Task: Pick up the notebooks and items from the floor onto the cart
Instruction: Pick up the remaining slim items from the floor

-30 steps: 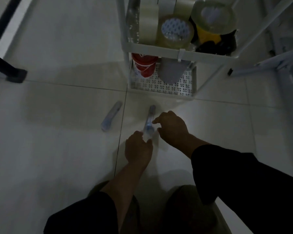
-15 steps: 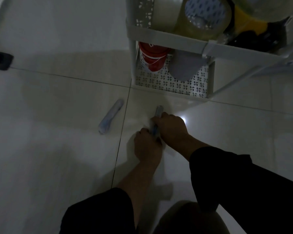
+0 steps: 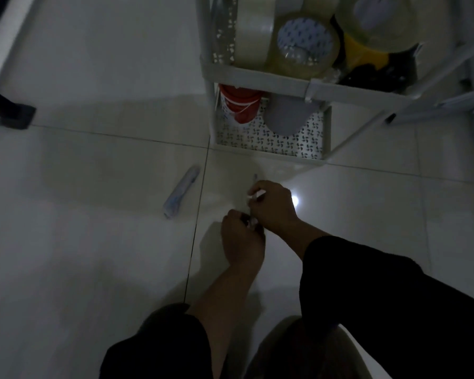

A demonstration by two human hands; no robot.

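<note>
Both hands now close on the slim pen-like item (image 3: 255, 178) that lay flat on the floor tile a second ago with the fingers only reaching for it. The right hand (image 3: 272, 205) pinches its upper part, a pale stretch showing between finger and thumb, and the left hand (image 3: 241, 236) clenches around the lower end, so most of its length is now covered; only a bluish tip pokes out beyond the right hand's knuckles. Whether it has left the tile yet cannot be told in this dim light. By my judgement the grasp is made and the lift to the cart (image 3: 257, 75) is the step at hand.

A second item (image 3: 181, 190), a longer bluish-white packet or tube, lies in the same spot as before, left of the hands, just beside the grout line and well apart from them, so it is untouched and remains to be collected. No notebooks show on the floor.

The cart stands beyond the hands, its upper tray crowded with rolls of clear tape (image 3: 304, 47); a red container (image 3: 240, 103) sits on the patterned lower shelf. Its white label and the printing on the packet are too dark and blurred to read; no brand is legible anywhere.
</note>
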